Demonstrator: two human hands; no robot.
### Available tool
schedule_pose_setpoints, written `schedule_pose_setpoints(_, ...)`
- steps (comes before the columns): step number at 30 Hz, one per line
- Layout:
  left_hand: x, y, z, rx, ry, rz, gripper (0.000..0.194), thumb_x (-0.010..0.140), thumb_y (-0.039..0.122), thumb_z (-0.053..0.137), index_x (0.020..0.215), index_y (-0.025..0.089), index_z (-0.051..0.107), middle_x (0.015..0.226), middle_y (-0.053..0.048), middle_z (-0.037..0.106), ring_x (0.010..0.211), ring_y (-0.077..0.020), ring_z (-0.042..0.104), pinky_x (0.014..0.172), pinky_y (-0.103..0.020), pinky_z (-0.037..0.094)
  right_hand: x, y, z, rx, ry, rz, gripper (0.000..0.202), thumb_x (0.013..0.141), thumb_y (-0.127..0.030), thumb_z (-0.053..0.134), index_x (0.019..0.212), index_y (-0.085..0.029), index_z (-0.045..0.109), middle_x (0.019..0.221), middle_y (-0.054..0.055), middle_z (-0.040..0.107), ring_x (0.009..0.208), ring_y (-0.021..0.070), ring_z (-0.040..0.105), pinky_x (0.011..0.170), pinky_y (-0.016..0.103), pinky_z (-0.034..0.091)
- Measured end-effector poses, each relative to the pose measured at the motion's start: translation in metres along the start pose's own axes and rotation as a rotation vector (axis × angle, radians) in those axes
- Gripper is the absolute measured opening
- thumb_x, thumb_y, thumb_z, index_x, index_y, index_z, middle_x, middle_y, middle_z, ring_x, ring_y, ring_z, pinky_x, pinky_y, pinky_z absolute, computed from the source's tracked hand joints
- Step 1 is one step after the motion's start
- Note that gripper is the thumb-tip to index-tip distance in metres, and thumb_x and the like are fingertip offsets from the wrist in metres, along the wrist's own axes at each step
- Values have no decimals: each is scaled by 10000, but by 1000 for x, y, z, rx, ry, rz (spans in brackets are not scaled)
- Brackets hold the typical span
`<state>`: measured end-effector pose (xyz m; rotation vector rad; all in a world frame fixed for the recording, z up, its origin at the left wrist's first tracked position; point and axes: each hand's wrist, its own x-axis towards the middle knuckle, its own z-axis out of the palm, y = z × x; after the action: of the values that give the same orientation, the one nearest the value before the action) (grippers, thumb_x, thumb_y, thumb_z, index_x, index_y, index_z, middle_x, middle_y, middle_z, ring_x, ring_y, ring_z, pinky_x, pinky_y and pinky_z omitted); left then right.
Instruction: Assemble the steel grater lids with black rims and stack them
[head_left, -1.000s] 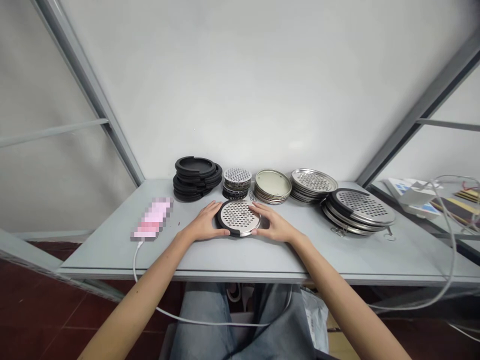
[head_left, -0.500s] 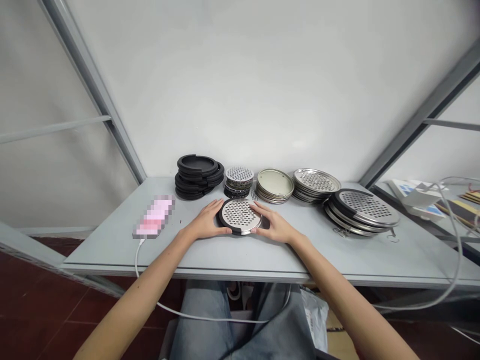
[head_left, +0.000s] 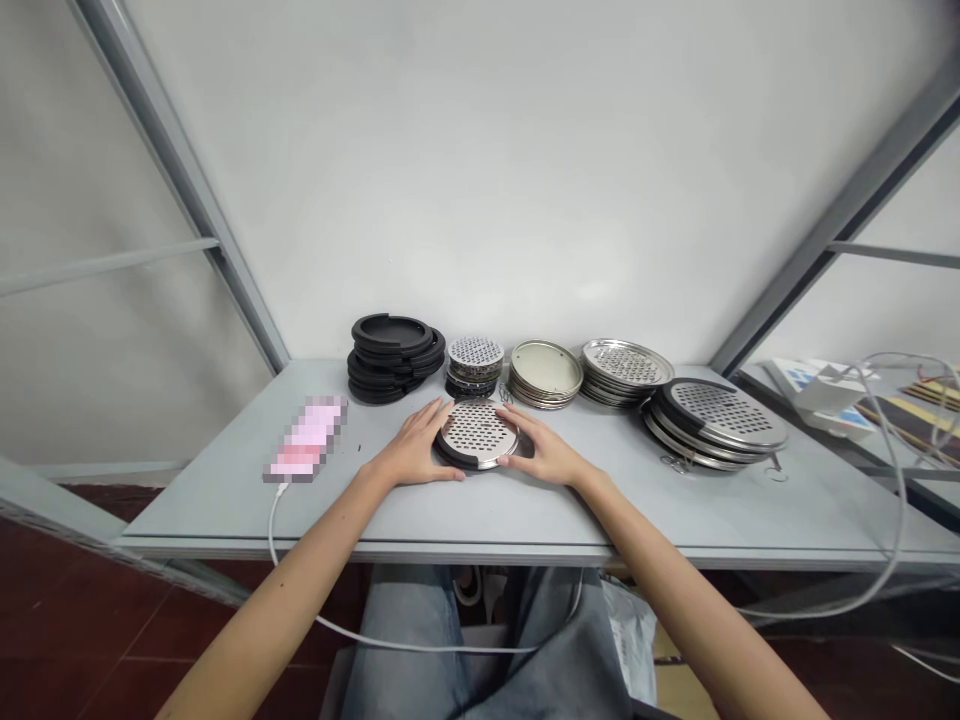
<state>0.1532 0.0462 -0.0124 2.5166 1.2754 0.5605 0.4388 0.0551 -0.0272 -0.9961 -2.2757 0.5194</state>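
A round perforated metal disc [head_left: 480, 428] with a black rim along its left and front edge lies on the grey table between my hands. My left hand [head_left: 414, 447] curves round its left side, fingers on the black rim and thumb stretched along the front. From the right, my right hand [head_left: 544, 447] grips the bare metal edge, with its fingertips on the top face and its thumb at the front edge. Just behind the disc stands a stack of small perforated discs [head_left: 475, 353]. Whether another piece lies under the held disc I cannot tell.
Black round trays [head_left: 394, 335] are stacked at the back left. Rimmed metal discs [head_left: 546, 370] and perforated discs [head_left: 628, 363] stand along the wall. Black-rimmed discs [head_left: 724, 415] are piled at right. A phone [head_left: 307, 440] with a white cable [head_left: 271, 520] lies left.
My left hand has shifted slightly on the black rim, its thumb now lower at the front. The right hand keeps its place on the metal edge. The whole view has moved a little.
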Motion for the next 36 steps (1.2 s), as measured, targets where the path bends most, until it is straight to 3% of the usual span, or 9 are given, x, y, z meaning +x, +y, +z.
schedule_pose_setpoints(7, 0, 8, -4, 17, 4, 197, 774, 777, 563, 694, 1445, 282, 421, 1540, -76, 359, 1454, -321, 231, 1175, -530, 211, 0, -4, 2, -24, 19, 12, 825, 768, -560, 679, 1447, -168, 419, 1484, 180, 423, 1382, 349, 379, 1132, 552, 306)
schedule_pose_setpoints(11, 1, 7, -4, -134, 36, 178, 663, 850, 515, 629, 1434, 264, 441, 1529, -69, 379, 1444, -281, 275, 1172, -501, 268, 0, -5, 1, 48, 52, 2, 829, 796, -534, 662, 1480, -189, 346, 1511, 165, 386, 1390, 335, 367, 1142, 537, 298)
schedule_pose_setpoints(16, 3, 4, -5, -361, 151, 102, 590, 928, 537, 476, 1415, 204, 472, 1452, -91, 490, 1349, -287, 444, 1150, -465, 331, 2, -1, 4, 113, 184, 46, 928, 779, -487, 696, 1518, -206, 210, 1522, 156, 363, 1353, 303, 425, 1114, 491, 363)
schedule_pose_setpoints(22, 3, 4, -6, -410, 174, 83, 584, 932, 539, 464, 1393, 183, 499, 1421, -90, 526, 1322, -292, 476, 1139, -441, 352, 4, -3, 5, 57, 249, 78, 510, 831, -444, 634, 1266, -192, 553, 1157, 125, 675, 1102, 283, 622, 1004, 473, 455)
schedule_pose_setpoints(28, 3, 6, -5, -401, 150, 109, 585, 917, 530, 496, 1394, 192, 495, 1416, -99, 529, 1310, -295, 488, 1135, -453, 360, 7, -9, 6, 107, 251, 78, 289, 863, -446, 579, 989, -199, 658, 952, 74, 706, 903, 236, 655, 846, 396, 525)
schedule_pose_setpoints(31, 3, 6, -5, -389, 153, 126, 569, 916, 511, 512, 1394, 202, 493, 1417, -94, 528, 1310, -282, 489, 1137, -442, 362, 8, -5, 5, 85, 341, 95, 262, 869, -439, 544, 821, -208, 656, 876, 73, 681, 850, 222, 635, 773, 381, 540)
schedule_pose_setpoints(36, 1, 5, -8, -304, 153, 126, 579, 917, 488, 525, 1418, 205, 463, 1438, -87, 506, 1329, -273, 467, 1137, -425, 362, 9, 2, 2, 108, 437, 157, 233, 855, -411, 536, 866, -214, 660, 898, 77, 697, 847, 224, 645, 743, 376, 549)
